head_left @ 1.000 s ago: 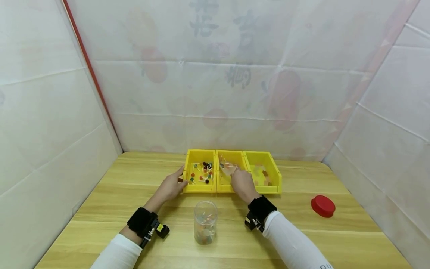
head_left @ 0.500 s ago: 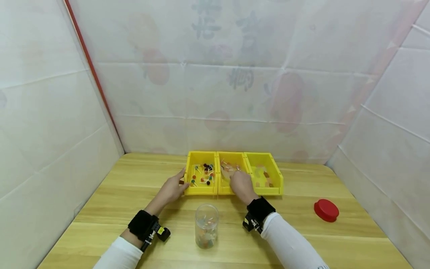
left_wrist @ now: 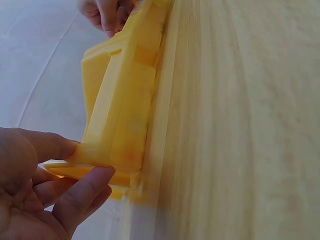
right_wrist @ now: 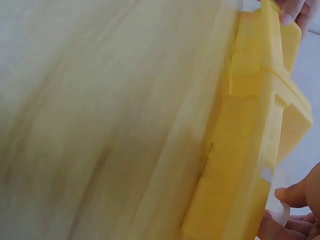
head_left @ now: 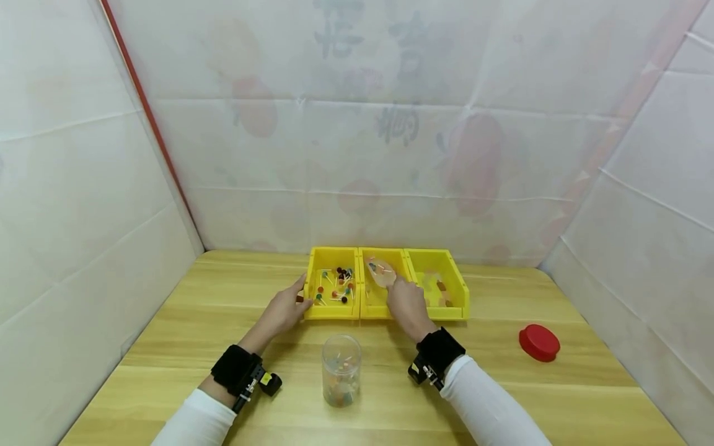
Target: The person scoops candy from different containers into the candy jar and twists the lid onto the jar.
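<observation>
Right hand [head_left: 409, 305], seen from the head camera, reaches into the middle yellow bin [head_left: 375, 306] of three joined bins at the far side of a wooden table [head_left: 167, 347], its fingers pinching a small clear bag of sweets [head_left: 382, 272] that is lifted just above the bin floor. Left hand [head_left: 283, 310] steadies the left yellow bin [head_left: 331, 312], thumb and fingers curled on its near left corner; that bin holds loose lollipops [head_left: 336, 286] with coloured round heads on thin white sticks. A clear jar [head_left: 341, 370] stands near the table's front edge between the two forearms, with a few sweets inside, and its red lid [head_left: 538, 342] lies well apart to the right. From the left wrist camera, the left hand [left_wrist: 35, 195] grips the bin's corner [left_wrist: 107, 155], thumb above and fingers below the rim. From the right wrist camera, only fingertips [right_wrist: 295, 197] show at the lower right beside the bin wall [right_wrist: 240, 170], touching a scrap of clear film; the bag itself is mostly out of frame. The bag looks light, thin and crinkly, probably slippery, with hard contents that shift, so a pinch at its gathered top edge seems safest.
</observation>
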